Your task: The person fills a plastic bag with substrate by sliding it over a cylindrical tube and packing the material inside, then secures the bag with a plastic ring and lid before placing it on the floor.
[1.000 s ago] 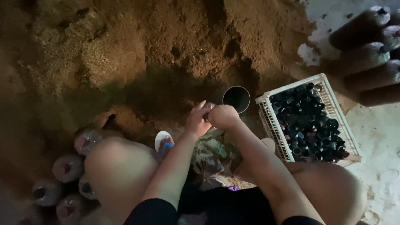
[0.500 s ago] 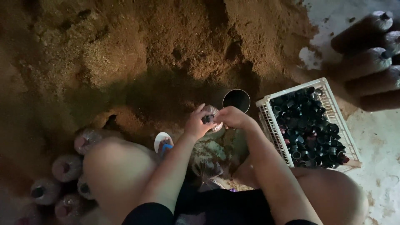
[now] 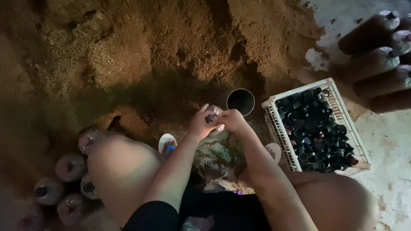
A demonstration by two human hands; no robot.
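I squat over a clear plastic bag [image 3: 214, 114] packed with brown substrate, standing upright between my feet. My left hand [image 3: 200, 124] grips the bag's gathered neck from the left. My right hand [image 3: 232, 119] pinches the same neck from the right, where a small dark ring sits. Both hands touch each other over the bag top. A round dark metal cup [image 3: 240, 102] stands in the sawdust just beyond my hands.
A big heap of brown sawdust [image 3: 150, 47] fills the ground ahead. A white plastic crate [image 3: 274, 124] of several black rings stands at right. Filled bags lie at lower left [image 3: 68, 167] and upper right [image 3: 376, 55]. My knees and sandals frame the bag.
My hands stayed on the bag neck, shifting slightly; the right hand's fingers closed further around the neck. The view drifted a little.
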